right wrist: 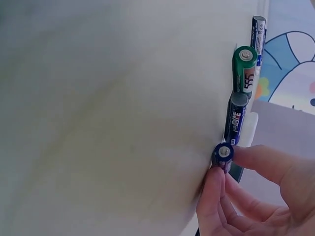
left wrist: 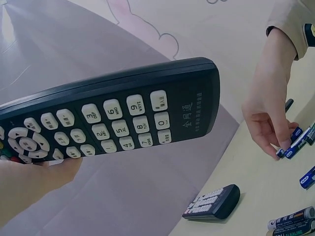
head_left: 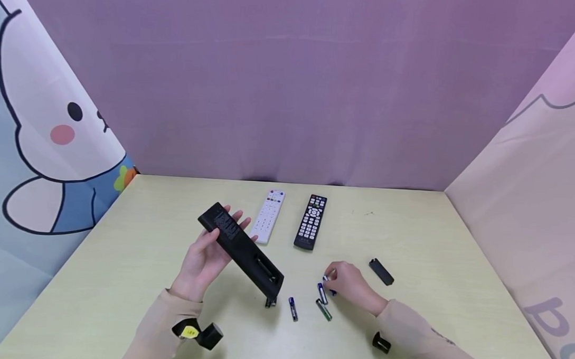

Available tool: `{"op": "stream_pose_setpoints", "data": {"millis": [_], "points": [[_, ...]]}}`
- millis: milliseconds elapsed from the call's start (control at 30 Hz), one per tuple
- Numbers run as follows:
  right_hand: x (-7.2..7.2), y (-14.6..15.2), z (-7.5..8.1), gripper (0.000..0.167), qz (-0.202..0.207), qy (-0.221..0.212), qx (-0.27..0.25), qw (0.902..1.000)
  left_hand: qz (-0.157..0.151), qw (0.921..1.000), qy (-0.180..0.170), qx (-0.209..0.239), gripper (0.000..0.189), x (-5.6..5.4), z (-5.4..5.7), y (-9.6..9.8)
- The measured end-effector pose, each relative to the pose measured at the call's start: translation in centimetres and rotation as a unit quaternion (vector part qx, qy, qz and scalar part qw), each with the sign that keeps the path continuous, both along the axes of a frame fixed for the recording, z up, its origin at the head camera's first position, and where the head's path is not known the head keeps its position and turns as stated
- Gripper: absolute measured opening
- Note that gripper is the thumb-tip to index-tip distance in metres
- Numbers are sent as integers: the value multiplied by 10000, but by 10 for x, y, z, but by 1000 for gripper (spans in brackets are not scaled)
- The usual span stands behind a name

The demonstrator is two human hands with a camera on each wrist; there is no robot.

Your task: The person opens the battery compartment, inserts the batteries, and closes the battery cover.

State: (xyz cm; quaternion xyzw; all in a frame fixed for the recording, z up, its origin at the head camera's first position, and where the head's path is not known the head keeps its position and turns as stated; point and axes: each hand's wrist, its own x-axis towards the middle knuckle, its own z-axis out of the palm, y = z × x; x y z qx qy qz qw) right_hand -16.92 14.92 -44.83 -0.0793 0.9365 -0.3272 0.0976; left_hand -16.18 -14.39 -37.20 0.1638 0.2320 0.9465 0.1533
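Observation:
My left hand (head_left: pixel 202 266) grips a black remote control (head_left: pixel 239 246), its back turned up and the battery compartment (head_left: pixel 265 268) uncovered. The button side of this remote (left wrist: pixel 123 113) fills much of the left wrist view. My right hand (head_left: pixel 352 285) is low over the table, where thumb and fingers pinch a blue battery (right wrist: pixel 224 153). Beside that hand lie another blue battery (head_left: pixel 322 293) and a green battery (head_left: pixel 323 310). A further blue battery (head_left: pixel 293 309) lies between the hands. Two batteries (head_left: pixel 270 302) show partly past the held remote's lower end.
A white remote (head_left: pixel 269 216) and a second black remote (head_left: pixel 311 222) lie face up at the back of the table. A black battery cover (head_left: pixel 381 271) rests right of my right hand. Patterned cloth hangs along the sides.

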Motion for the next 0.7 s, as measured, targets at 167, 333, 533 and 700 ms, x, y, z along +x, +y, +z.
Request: {"op": "stream_pose_setpoints", "data": {"millis": [167,333,533,700], "points": [[-1,3,-1,13,-54,117,-276,9995,-27,10000,6,9,38,0,0,0],[0,6,2,15,-66,102,-850,9963,-25,10000,13,21,37,0,-1,0],[1,8,10,21,111,297,-1534,9877,-4,10000,12,8,38,1,-2,1],[4,8,18,22,89,521,-1827,9817,-68,10000,48,30,39,1,-2,2]]}}
